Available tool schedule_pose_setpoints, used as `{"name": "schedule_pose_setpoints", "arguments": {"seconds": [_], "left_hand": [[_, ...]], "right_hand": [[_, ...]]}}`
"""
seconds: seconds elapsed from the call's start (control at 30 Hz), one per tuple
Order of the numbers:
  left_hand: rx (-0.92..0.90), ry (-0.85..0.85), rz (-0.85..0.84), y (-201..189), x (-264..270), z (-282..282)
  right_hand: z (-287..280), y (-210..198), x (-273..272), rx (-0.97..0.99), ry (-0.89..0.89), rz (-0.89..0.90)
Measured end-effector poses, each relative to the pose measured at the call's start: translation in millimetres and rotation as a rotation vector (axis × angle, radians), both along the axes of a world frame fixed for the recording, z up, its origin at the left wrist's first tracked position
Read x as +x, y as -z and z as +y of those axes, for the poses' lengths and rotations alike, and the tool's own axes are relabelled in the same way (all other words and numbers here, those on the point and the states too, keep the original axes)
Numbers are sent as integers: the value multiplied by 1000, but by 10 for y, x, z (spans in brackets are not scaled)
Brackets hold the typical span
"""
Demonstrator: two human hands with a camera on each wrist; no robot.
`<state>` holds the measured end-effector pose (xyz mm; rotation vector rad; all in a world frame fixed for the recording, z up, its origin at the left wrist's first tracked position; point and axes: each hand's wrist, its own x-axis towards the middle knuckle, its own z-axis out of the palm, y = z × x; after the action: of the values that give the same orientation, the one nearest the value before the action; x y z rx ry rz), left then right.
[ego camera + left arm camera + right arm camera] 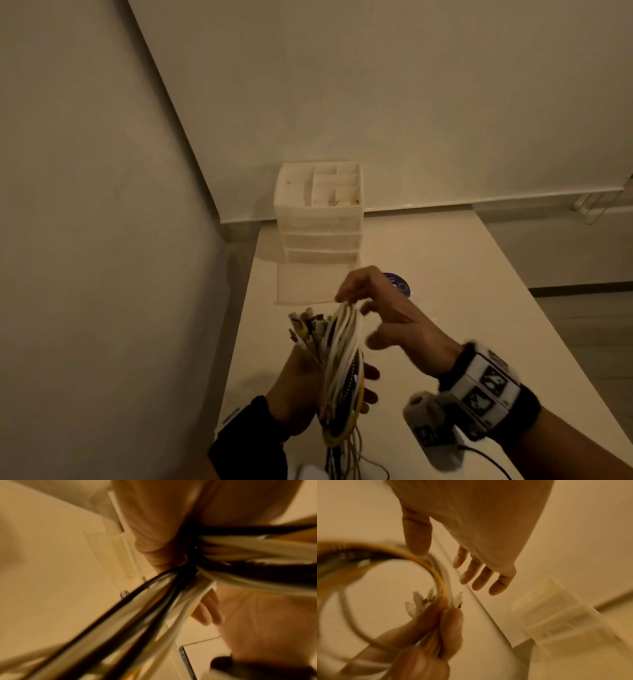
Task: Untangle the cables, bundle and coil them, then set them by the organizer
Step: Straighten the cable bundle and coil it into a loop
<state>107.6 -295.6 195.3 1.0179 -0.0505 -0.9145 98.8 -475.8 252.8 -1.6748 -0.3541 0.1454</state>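
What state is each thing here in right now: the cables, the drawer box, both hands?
cables: bundled in a loop, held above the table, ends hanging loose.
organizer: upright on the table, bottom drawer pulled out.
left hand: grips the bundle.
right hand: fingers relaxed at the loop's top.

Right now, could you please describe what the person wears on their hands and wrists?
Both hands are bare. The right hand has a black wrist strap carrying a white block with black-and-white markers, a grey camera unit and a thin black cable. The left hand has a black wristband.
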Motion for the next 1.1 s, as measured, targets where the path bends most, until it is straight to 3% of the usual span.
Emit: {"name": "schedule_pose_setpoints", "arguments": {"seconds": [0.07,0.17,0.3,0.37,0.43,0.47,0.5,0.53,0.6,0.63,0.67,0.73,0.9,1.1], "left_hand": [[-22,-217,-84,-91,-12,61],[185,-603,-406,-207,-55,43],[377,-746,-410,-243,-60,-110],[436,-814,-474,-171,-41,-126],[492,-825,-513,-170,-38,-135],[526,-821,-521,-150,-27,-127],[578,-822,-522,-152,-20,-108],[613,-835,-514,-145,-15,-89],[595,-856,-468,-171,-41,-61],[556,-851,-453,-214,-65,-57],[517,-846,-447,-238,-83,-67],[467,-839,-425,-280,-121,-65],[139,-706,-262,-414,-143,-57],[63,-569,-177,-394,-103,-64]], "right_hand": [[-109,169,-118,116,53,151],[4,399,-235,274,68,346],[196,422,-310,457,-7,271],[223,463,-372,408,90,195],[236,412,-354,381,283,390],[196,444,-336,455,354,418],[188,491,-351,502,403,300],[210,432,-332,496,374,195],[240,255,-290,610,139,273],[282,161,-271,548,88,252],[339,104,-250,453,121,204],[432,54,-219,458,185,174],[445,72,-197,740,245,318],[357,147,-160,775,166,396]]}}
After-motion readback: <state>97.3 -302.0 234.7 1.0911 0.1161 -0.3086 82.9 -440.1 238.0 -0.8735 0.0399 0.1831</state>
